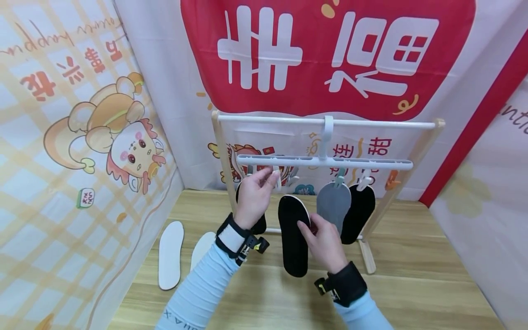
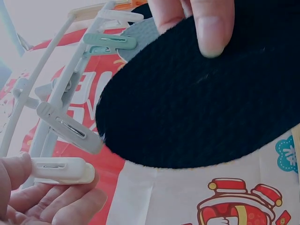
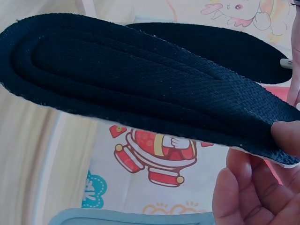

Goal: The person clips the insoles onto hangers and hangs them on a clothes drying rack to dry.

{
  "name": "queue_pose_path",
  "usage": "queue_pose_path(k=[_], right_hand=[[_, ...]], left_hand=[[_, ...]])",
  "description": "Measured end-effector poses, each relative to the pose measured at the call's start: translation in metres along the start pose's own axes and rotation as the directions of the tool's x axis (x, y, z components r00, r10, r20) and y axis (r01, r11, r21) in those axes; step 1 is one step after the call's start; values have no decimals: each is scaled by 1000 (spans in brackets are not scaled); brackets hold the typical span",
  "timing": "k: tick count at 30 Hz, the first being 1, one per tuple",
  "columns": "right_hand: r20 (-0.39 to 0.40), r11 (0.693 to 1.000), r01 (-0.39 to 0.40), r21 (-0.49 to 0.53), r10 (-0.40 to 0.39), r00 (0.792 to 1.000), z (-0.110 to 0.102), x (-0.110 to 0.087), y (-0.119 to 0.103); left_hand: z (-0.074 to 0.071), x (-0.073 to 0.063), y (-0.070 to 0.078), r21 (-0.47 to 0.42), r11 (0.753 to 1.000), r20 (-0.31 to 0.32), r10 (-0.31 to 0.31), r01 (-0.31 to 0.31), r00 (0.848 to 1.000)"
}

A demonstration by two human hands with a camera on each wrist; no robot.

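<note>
My left hand [image 1: 252, 197] is raised to the hanger's bar and pinches a white clip [image 2: 58, 169] between thumb and fingers. Lower and to its right, my right hand [image 1: 327, 243] holds a black insole [image 1: 294, 238] by its edge, thumb on one face and fingers behind. The insole's rounded upper end stands below the bar; in the left wrist view it comes close to a grey clip [image 2: 70, 129]. Behind my left hand hangs another black insole [image 3: 211, 51], partly hidden. A grey insole [image 1: 333, 204] and a further black insole [image 1: 359, 215] hang on the right.
The white clip hanger [image 1: 371, 163] hooks over the rod [image 1: 268, 120] of a wooden-legged rack. An orange clip [image 1: 392, 180] sits at its right end. One white insole [image 1: 170, 256] lies on the wood-grain surface, with a second white insole [image 1: 203, 247] partly behind my left arm.
</note>
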State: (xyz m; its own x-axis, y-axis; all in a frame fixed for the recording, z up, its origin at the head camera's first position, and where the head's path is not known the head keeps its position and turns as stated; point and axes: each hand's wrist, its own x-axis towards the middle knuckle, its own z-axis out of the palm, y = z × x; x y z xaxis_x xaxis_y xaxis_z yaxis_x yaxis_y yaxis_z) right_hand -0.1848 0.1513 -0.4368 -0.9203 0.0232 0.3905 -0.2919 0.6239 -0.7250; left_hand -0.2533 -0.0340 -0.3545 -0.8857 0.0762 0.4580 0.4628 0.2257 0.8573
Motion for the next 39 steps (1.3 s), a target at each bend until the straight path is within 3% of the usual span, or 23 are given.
queue_pose_path(k=[8,14,24,39], right_hand=[[19,1000,20,14,-21,1000,-2,7,-6],[30,1000,19,10,-19,999,-1,11,-7],[48,999,7,43,-9,999,0,17,-14],[79,998,17,65,-22,997,4,23,-22]], left_hand=[[1,-2,2,-14,999,-54,31,-32,998],[2,-3,4,-41,999,-50,3,-5,999],[2,-3,6,-34,999,-53,33,-35,998],[0,-4,8,-45,999,-38,10,-12,999]])
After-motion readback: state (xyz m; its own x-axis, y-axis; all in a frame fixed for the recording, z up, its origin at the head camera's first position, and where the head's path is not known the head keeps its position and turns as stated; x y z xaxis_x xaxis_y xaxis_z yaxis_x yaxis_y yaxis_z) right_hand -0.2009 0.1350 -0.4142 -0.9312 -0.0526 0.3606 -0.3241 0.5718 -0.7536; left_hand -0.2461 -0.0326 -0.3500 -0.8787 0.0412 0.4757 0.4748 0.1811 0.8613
